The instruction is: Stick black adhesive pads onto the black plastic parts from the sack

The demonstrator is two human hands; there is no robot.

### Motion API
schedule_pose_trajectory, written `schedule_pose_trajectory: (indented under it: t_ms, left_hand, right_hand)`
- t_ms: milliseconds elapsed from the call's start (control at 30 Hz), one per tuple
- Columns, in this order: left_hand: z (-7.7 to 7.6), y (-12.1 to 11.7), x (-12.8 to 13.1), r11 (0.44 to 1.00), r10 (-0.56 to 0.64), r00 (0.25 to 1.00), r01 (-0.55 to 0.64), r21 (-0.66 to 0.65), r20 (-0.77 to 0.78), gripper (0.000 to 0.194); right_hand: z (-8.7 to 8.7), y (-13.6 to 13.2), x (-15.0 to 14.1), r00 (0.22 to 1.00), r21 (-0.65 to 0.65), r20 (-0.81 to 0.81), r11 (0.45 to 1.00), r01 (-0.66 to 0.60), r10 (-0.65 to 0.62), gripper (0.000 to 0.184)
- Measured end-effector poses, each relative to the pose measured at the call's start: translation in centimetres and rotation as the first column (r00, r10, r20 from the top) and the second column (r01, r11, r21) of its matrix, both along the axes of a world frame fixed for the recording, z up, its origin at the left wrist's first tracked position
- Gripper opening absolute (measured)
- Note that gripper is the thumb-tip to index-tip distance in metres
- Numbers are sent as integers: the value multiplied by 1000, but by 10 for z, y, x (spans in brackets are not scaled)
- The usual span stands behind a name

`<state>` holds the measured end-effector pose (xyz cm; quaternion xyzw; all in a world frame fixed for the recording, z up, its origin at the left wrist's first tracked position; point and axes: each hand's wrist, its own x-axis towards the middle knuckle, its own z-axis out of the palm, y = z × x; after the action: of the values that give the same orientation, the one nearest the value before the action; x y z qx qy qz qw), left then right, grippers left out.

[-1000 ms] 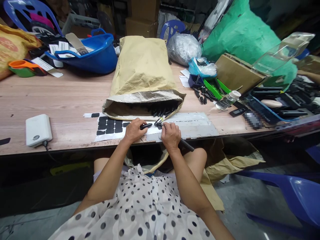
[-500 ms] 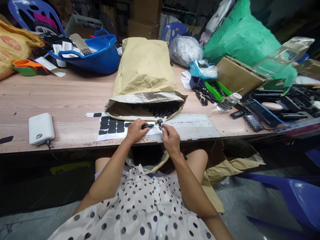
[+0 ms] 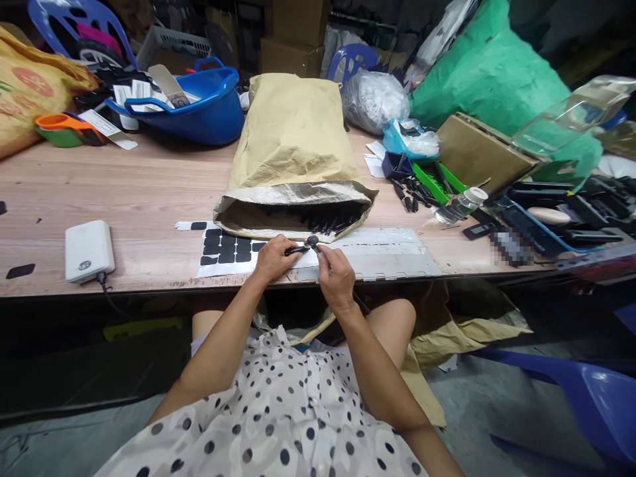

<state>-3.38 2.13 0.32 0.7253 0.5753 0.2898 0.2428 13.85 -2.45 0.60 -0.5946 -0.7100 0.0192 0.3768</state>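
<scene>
Head view, left hand point(image 3: 272, 259) clamping black rod point(image 3: 297, 250), right hand point(image 3: 336, 277) gripping round-headed tool point(image 3: 313, 241), near table edge point(image 3: 154, 283)

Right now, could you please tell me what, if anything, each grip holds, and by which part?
Left grip: a slim black piece, by the end nearer the palm. Right grip: a round-headed tool, just below its head.

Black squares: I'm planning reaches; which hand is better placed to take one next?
Probably the left hand: though holding a black piece, it's nearer the black squares than the right hand.
</scene>
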Motion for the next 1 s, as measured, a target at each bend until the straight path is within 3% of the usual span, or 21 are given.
schedule_pose_trajectory:
  t_ms: [133,367,667,1000]
  left_hand:
    - [0,1,-1,1000,-10,1000,10,0,7,21]
    - [3,1,-1,1000,-19,1000,19,-20,4,23]
    - [1,1,-4,999,-30,999,30,-19,29,25]
    - [2,-2,-9,999,-23,999,24,-32,29,25]
  right_hand:
    - [3,-1,-7,999,29,1,999,-41,41,34]
    - [-4,1,-8,998,-37,20,997,-65,65,31]
    - [-13,23,23,973,-33,190,990,140,-131,26]
    - [-23,17,14,942,-6,266,976,216,-206,23]
